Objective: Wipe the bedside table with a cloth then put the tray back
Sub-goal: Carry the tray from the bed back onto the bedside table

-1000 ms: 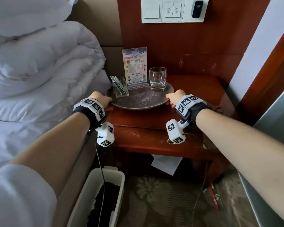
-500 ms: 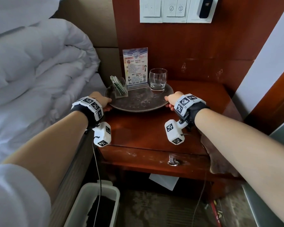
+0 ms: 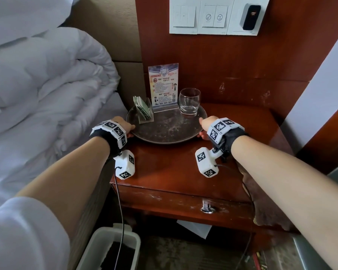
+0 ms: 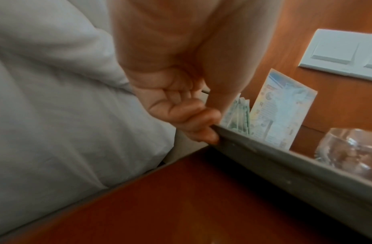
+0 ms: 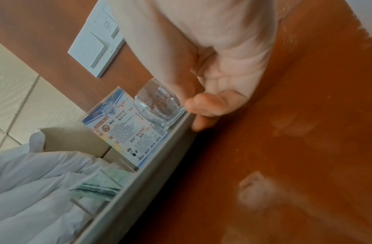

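Observation:
A round dark metal tray (image 3: 167, 131) sits low over the back left of the red-brown bedside table (image 3: 174, 170); whether it rests on the wood I cannot tell. It carries a clear glass (image 3: 189, 101), an upright printed card (image 3: 163, 85) and a clear holder of green sachets (image 3: 143, 110). My left hand (image 3: 125, 126) grips the tray's left rim (image 4: 264, 158), fingers curled under it. My right hand (image 3: 204, 126) grips the right rim (image 5: 160, 156) near the glass (image 5: 158, 102), fingers under the edge. A brownish cloth (image 3: 267, 207) hangs off the table's right front corner.
White bedding (image 3: 47, 98) lies close on the left. A wall switch panel (image 3: 215, 15) is above the table. The drawer front has a metal pull (image 3: 207, 208). A white bin (image 3: 109, 248) stands on the floor below left, and paper (image 3: 195, 228) lies under the table.
The tray, held by both hands, has moved back over the table toward the wall. The view has moved closer and now looks more steeply down on the tabletop.

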Action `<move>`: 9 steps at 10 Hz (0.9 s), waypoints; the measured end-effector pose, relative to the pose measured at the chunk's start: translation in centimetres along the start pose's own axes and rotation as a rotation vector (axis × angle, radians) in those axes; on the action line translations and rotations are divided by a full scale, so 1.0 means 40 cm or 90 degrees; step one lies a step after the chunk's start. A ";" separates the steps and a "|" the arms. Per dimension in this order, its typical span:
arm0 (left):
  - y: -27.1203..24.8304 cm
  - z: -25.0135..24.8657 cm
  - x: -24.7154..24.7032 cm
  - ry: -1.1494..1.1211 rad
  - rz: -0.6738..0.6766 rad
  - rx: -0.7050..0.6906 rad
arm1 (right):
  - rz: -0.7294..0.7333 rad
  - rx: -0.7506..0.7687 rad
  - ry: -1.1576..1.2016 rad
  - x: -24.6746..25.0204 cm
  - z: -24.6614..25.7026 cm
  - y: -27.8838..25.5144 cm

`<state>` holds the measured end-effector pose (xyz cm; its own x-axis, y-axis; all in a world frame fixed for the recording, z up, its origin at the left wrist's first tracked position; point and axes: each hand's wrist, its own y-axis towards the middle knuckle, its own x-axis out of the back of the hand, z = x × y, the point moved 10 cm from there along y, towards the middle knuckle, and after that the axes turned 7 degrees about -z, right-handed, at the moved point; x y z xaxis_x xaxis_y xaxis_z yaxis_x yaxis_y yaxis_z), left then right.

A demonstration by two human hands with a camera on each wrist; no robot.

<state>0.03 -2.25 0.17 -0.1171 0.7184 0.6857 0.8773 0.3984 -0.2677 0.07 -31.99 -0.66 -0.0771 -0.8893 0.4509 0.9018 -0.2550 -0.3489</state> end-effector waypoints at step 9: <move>-0.269 -0.105 -0.033 -0.027 0.044 -0.138 | -0.193 0.075 0.017 0.295 -0.041 -0.130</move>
<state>-7.30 -9.87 4.97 -0.0689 0.7652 0.6401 0.9627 0.2192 -0.1584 -6.22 -41.79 5.10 -0.3597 -0.7892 0.4978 0.8790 -0.4655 -0.1029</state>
